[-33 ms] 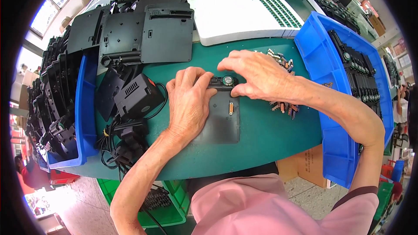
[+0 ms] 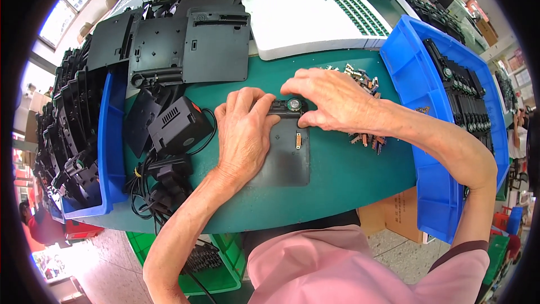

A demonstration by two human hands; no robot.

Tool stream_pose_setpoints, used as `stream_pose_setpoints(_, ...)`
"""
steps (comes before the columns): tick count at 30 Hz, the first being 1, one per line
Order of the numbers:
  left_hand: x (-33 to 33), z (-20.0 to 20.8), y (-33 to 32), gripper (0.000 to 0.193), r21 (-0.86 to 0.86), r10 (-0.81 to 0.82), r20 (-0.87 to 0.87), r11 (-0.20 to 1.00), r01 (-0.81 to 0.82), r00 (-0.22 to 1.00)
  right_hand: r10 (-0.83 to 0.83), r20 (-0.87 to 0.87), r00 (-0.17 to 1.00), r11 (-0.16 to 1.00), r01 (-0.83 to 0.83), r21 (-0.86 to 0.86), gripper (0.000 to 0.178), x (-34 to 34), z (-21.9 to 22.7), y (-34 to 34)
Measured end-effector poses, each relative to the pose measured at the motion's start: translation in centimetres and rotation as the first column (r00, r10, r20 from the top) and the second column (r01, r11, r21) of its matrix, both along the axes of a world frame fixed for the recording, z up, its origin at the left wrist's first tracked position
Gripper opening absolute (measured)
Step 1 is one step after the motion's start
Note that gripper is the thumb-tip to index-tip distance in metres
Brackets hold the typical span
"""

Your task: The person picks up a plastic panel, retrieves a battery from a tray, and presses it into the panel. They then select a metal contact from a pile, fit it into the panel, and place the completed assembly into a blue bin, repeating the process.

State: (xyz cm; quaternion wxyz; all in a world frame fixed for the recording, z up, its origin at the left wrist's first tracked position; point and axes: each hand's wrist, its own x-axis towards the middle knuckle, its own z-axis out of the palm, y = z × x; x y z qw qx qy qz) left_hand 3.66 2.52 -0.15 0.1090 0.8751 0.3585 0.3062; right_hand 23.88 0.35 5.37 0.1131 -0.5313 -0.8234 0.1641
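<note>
A dark plastic panel [image 2: 284, 163] lies flat on the green tabletop in front of me, with a raised bar along its far end. My left hand [image 2: 243, 129] curls over the bar's left part, thumb and fingertips pressed on it. A round clear lens on a small green board [image 2: 294, 104] sits near the bar's right end. My right hand [image 2: 337, 100] arches around that end, its thumb against the panel and its index finger bent beyond the lens; the other fingertips are hidden. On the panel rests a small slide switch [image 2: 298, 141], touched by neither hand.
Loose switches [image 2: 365, 138] are heaped beside my right hand. Blue bins [image 2: 402, 50] at right and left hold black parts. Stacked black panels [image 2: 216, 50], a white foam tray [image 2: 298, 22] and a black boxy device [image 2: 177, 126] with cables [image 2: 143, 191] stand around the workspace.
</note>
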Motion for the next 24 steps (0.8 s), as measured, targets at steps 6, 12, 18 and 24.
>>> stream_pose_setpoints(6,-0.3,0.1,-0.1,0.031,0.006,0.009,-0.002,1.000,-0.009,1.000,0.020,0.035,0.999,0.999,-0.018,-0.051,0.042,-0.2,0.0,0.0)
stream_pose_setpoints(12,-0.3,0.9,-0.2,0.032,0.047,0.026,-0.019,0.999,-0.026,0.999,0.035,-0.028,0.999,0.999,-0.034,0.032,0.037,-0.1,0.0,0.1)
stream_pose_setpoints(18,-0.1,1.4,-0.2,0.032,0.073,0.023,-0.018,0.997,-0.021,1.000,0.073,-0.037,0.997,0.993,-0.069,0.097,0.032,0.1,0.5,0.2)
stream_pose_setpoints(24,0.0,0.6,-0.1,0.031,0.039,0.010,-0.024,0.999,-0.009,1.000,0.063,0.016,0.998,0.992,-0.064,0.110,0.023,-0.1,-0.1,-0.1)
